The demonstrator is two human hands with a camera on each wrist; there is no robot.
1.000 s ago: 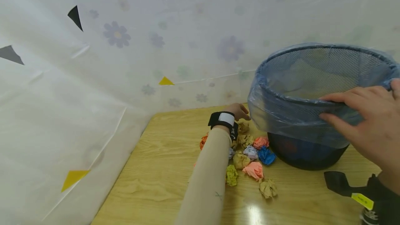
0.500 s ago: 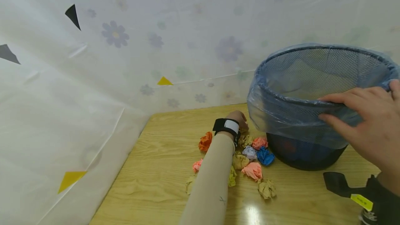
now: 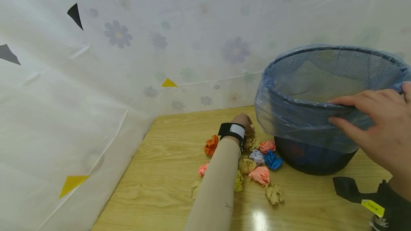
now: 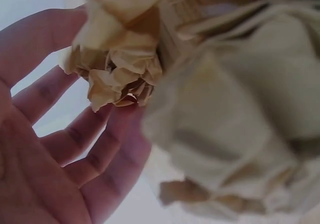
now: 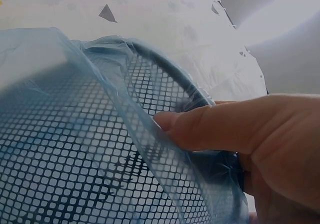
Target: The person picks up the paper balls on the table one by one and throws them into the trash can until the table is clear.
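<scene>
Touching fingers (image 4: 75, 134), seemingly, tan paper ball (image 4: 120, 58)

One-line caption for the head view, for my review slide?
Right hand grips the rim of a blue-lined mesh bin while the left hand reaches among crumpled paper balls on a wooden table.

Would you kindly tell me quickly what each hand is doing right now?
Left hand: open, fingers against a tan crumpled paper ball.
Right hand: grips the mesh wastebasket rim.

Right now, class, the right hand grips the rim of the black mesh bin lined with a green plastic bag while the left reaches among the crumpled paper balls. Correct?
One slip: the plastic bag lining the black mesh bin is blue, not green, as the head view shows. The right hand grips the rim; the left hand is among the crumpled paper balls.
</scene>
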